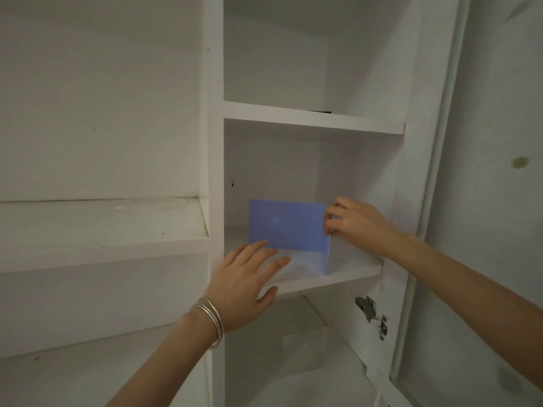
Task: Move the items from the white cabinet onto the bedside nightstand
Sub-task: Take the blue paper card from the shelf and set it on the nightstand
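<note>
A blue and white rectangular pack stands on the middle shelf of the narrow white cabinet. Its upper part is blue, its lower part pale and see-through. My right hand pinches the pack's right edge with its fingertips. My left hand, with silver bangles on the wrist, lies with spread fingers against the pack's lower left corner at the shelf's front edge. The nightstand is not in view.
The cabinet door stands open at the right, with a metal hinge below the shelf. Something small and dark peeks over the upper shelf. A wider white shelf runs to the left.
</note>
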